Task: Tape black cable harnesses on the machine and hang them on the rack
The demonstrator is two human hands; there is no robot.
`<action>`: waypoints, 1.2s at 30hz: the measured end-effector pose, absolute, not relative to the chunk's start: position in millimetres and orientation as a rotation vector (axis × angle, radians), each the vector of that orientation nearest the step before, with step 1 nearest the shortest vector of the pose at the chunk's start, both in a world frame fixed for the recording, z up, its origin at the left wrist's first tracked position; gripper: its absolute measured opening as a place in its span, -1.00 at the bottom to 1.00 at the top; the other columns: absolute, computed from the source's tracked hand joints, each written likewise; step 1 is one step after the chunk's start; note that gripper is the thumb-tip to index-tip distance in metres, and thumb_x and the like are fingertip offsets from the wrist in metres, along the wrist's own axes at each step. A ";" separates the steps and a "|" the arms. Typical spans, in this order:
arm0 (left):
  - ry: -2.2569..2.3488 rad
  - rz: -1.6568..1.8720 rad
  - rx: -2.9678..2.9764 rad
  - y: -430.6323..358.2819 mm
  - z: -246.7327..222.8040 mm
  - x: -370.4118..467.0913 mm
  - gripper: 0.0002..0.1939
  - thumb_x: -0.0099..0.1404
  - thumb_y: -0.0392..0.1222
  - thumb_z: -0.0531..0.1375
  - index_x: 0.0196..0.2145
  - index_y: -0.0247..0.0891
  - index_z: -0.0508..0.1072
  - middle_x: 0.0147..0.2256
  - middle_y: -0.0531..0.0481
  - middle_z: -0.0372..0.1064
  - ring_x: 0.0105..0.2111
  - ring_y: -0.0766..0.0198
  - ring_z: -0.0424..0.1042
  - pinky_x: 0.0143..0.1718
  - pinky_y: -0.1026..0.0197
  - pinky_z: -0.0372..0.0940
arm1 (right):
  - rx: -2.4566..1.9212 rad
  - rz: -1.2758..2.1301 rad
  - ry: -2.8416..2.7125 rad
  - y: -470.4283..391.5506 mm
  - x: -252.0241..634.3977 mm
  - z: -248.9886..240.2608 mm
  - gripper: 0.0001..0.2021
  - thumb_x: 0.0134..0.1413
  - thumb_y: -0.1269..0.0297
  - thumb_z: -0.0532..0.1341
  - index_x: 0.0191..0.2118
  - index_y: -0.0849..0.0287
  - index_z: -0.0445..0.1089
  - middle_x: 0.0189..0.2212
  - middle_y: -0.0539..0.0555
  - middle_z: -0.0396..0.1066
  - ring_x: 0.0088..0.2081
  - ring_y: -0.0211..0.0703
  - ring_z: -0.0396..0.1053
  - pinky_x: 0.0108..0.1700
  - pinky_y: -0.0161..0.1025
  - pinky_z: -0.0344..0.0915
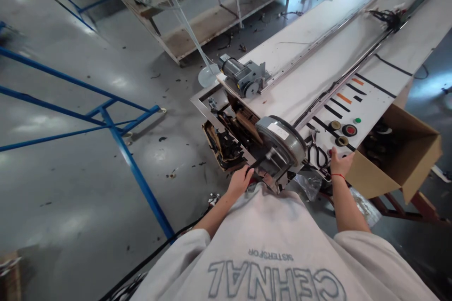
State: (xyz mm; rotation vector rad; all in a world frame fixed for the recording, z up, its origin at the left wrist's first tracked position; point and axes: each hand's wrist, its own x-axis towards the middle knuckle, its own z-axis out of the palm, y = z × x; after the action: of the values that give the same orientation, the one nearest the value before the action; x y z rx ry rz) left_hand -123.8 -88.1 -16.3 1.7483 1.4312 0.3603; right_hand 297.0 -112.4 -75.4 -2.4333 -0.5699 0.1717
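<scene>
My left hand (241,179) is closed round the end of a dark strip (259,162) that runs up toward the machine. Just right of it stands a grey wheel-like machine part (282,138) with a white label, at the near end of a long white table (310,75). At the table's near right edge is my right hand (341,163), its thumb raised beside a small red button; whether its fingers hold anything is hard to see. Black-handled pliers (318,153) lie left of my right hand. Tape rolls (342,141) and a round red button (349,130) are beyond it.
An open cardboard box (416,150) stands at the table's right side. A grey motor (240,73) sits at the table's far left corner. Black and orange strips lie on the tabletop. A blue metal frame (130,164) stands on the floor at left, and a shelf bench (201,33) stands behind.
</scene>
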 end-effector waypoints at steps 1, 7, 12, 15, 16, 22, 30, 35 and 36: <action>1.390 0.358 1.712 -84.6 -17.4 -123.0 -0.59 0.40 0.09 -0.07 -0.36 -0.25 0.35 -0.47 -0.02 0.38 -0.41 0.21 0.39 -0.30 0.22 0.25 | -2.430 0.168 -0.576 -112.4 296.8 -75.4 0.19 -0.10 -0.41 0.11 0.30 0.70 -0.04 0.23 0.65 0.04 0.27 0.39 0.03 0.26 0.15 -0.01; 0.842 -0.177 1.403 -56.6 -45.9 -136.0 -0.52 0.09 0.23 0.24 -0.55 -0.30 0.42 -0.57 0.02 0.37 -0.50 0.28 0.33 -0.39 0.27 0.23 | -2.435 0.174 -0.581 -111.4 296.9 -73.0 0.21 -0.10 -0.41 0.13 0.30 0.74 -0.07 0.23 0.68 0.03 0.27 0.41 0.03 0.26 0.16 -0.01; 1.176 -0.018 1.628 -80.1 -51.2 -176.8 -0.57 0.21 0.19 0.13 -0.46 -0.28 0.42 -0.56 0.05 0.33 -0.49 0.28 0.29 -0.39 0.27 0.19 | -2.433 0.181 -0.582 -112.2 296.9 -72.3 0.23 -0.16 -0.41 0.17 0.30 0.70 -0.07 0.22 0.67 0.04 0.26 0.43 0.04 0.25 0.17 -0.01; 1.333 0.165 1.695 -111.6 -31.9 -197.0 -0.55 0.33 0.17 -0.04 -0.38 -0.27 0.38 -0.54 0.05 0.31 -0.50 0.28 0.28 -0.38 0.26 0.18 | -2.423 0.169 -0.590 -113.0 297.0 -73.7 0.20 -0.15 -0.42 0.16 0.31 0.64 -0.05 0.24 0.63 0.03 0.27 0.40 0.02 0.24 0.18 0.01; 1.371 0.196 1.696 -120.1 -24.4 -199.0 -0.55 0.35 0.17 -0.07 -0.37 -0.26 0.36 -0.53 0.04 0.31 -0.49 0.26 0.29 -0.37 0.25 0.18 | -2.423 0.170 -0.590 -113.1 297.2 -74.1 0.20 -0.15 -0.42 0.16 0.30 0.63 -0.04 0.25 0.63 0.02 0.27 0.40 0.02 0.25 0.18 0.01; 1.433 0.251 1.684 -127.1 -1.6 -171.2 -0.56 0.39 0.14 -0.14 -0.32 -0.23 0.33 -0.54 0.01 0.32 -0.51 0.21 0.33 -0.42 0.23 0.17 | -2.441 0.205 -0.587 -112.8 298.6 -73.6 0.17 -0.12 -0.38 0.17 0.30 0.64 -0.07 0.24 0.66 0.01 0.27 0.43 0.01 0.25 0.21 -0.01; 1.373 0.243 1.739 -99.0 -2.9 -139.8 -0.67 0.43 -0.03 -0.10 -0.21 -0.25 0.36 -0.43 -0.08 0.43 -0.40 0.16 0.44 -0.31 0.21 0.25 | -2.436 0.201 -0.595 -109.8 296.1 -72.1 0.17 -0.09 -0.37 0.16 0.30 0.69 -0.10 0.23 0.68 0.01 0.28 0.44 -0.01 0.25 0.21 -0.01; 1.359 0.287 1.778 -84.0 -3.5 -115.8 -0.68 0.43 -0.06 -0.08 -0.24 -0.25 0.38 -0.37 -0.09 0.44 -0.30 0.17 0.44 -0.20 0.21 0.27 | -2.429 0.194 -0.648 -117.6 293.3 -56.6 0.09 0.01 -0.31 0.16 0.29 0.67 -0.07 0.21 0.66 0.04 0.26 0.48 0.02 0.23 0.27 0.03; 1.356 0.305 1.773 -81.3 -4.1 -109.8 -0.67 0.44 -0.06 -0.09 -0.26 -0.26 0.39 -0.37 -0.09 0.44 -0.31 0.17 0.44 -0.20 0.21 0.27 | -2.400 0.212 -0.720 -111.0 289.5 -53.6 0.02 0.04 -0.29 0.16 0.29 0.61 -0.02 0.19 0.62 0.09 0.23 0.47 0.07 0.19 0.29 0.09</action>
State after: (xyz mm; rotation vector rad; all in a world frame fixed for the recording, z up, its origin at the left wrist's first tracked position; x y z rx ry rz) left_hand -109.8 -81.3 -4.1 1.7727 1.3563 0.3045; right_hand 289.5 -111.0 -53.6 -2.4002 -0.7200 0.2117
